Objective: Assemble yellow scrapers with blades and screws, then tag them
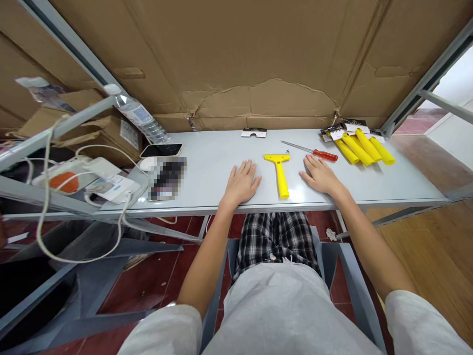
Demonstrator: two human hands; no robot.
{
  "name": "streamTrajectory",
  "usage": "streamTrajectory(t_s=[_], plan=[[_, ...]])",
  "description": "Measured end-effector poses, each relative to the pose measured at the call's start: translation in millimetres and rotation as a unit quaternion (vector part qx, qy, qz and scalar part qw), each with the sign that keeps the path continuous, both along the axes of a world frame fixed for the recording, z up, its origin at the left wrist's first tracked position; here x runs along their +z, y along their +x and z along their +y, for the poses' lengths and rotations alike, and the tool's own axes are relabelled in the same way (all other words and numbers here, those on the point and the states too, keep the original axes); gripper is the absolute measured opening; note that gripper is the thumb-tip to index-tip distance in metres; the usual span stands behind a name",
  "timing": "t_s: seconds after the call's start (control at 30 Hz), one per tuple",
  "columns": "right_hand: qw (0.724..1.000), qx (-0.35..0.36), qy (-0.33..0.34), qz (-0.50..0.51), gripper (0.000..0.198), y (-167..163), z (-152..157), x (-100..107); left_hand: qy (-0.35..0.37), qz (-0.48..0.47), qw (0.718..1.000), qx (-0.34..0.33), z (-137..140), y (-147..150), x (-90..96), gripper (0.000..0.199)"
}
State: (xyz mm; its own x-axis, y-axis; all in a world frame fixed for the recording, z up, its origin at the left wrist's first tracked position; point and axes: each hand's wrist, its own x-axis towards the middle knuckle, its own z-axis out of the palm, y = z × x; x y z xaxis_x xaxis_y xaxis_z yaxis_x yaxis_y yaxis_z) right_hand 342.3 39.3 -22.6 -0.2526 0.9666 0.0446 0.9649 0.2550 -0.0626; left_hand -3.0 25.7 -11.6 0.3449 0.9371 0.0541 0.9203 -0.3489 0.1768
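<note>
My left hand point(241, 183) lies flat on the grey-white table point(207, 167), fingers spread and holding nothing. My right hand point(319, 173) also rests palm down, its fingertips close to the red handle of a screwdriver point(322, 155); whether they touch it I cannot tell. Between the two hands lies a yellow scraper handle point(281, 178) with its wide head pointing away from me. A tiny dark piece, perhaps a screw point(287, 151), sits just beyond that head. Farther back is a black-and-white blade piece point(253, 132) by the cardboard.
Several yellow scrapers point(364, 149) with black-and-white heads are piled at the back right. At left are a phone point(161, 151), a blurred dark object point(168, 178), a plastic bottle point(142, 118), a power strip point(66, 180) and looping white cables point(47, 197). Cardboard point(266, 54) walls the back.
</note>
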Motion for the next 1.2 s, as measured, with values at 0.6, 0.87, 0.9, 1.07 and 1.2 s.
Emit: streamTrajectory(t_s=[0.6, 0.87, 0.9, 1.07, 1.2], plan=[[1.000, 0.006, 0.006, 0.002, 0.092, 1.4, 1.2, -1.2, -0.004, 0.014, 1.000, 0.003, -1.0, 1.4, 2.4, 0.074], [1.000, 0.007, 0.006, 0.006, 0.091, 1.4, 0.7, -0.2, -0.003, 0.006, 1.000, 0.000, -0.2, 0.9, 2.0, 0.074], [1.000, 0.008, 0.006, 0.006, 0.091, 1.4, 0.7, -0.3, -0.002, 0.005, 1.000, 0.000, -0.2, 0.8, 1.8, 0.074], [1.000, 0.005, 0.003, 0.008, 0.092, 1.6, 1.0, -1.3, -0.001, 0.001, 1.000, 0.001, -0.5, 0.6, 1.4, 0.073], [1.000, 0.005, 0.004, 0.016, 0.091, 1.0, 0.7, 0.2, 0.005, 0.007, 1.000, 0.003, -0.8, 1.1, 1.9, 0.072]])
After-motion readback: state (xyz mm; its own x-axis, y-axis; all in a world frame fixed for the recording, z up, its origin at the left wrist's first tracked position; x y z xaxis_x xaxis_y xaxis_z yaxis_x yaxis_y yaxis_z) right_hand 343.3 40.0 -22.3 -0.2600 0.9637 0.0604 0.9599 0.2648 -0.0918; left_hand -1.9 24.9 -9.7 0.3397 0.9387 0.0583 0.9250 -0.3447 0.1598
